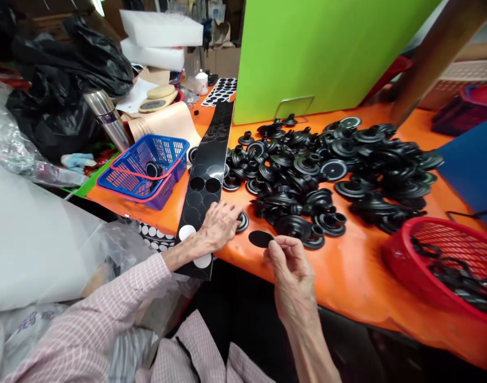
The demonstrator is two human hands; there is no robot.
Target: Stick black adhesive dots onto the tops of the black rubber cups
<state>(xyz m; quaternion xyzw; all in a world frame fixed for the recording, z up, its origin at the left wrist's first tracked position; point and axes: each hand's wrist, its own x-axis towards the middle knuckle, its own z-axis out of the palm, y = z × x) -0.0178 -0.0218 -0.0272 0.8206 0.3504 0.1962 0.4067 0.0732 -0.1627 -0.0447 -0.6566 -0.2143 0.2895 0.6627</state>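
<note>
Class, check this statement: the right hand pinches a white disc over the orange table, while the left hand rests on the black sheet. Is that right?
No, the disc is black, not white. The head view shows the right hand pinching a black disc over the orange table, while the left hand rests on the black sheet.

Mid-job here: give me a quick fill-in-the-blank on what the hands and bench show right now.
The right hand pinches a ____ disc.
The round discs by the left hand are ____.
The plastic basket holding one black part is ____.
The tabletop is ____.

black, white, blue, orange
</note>
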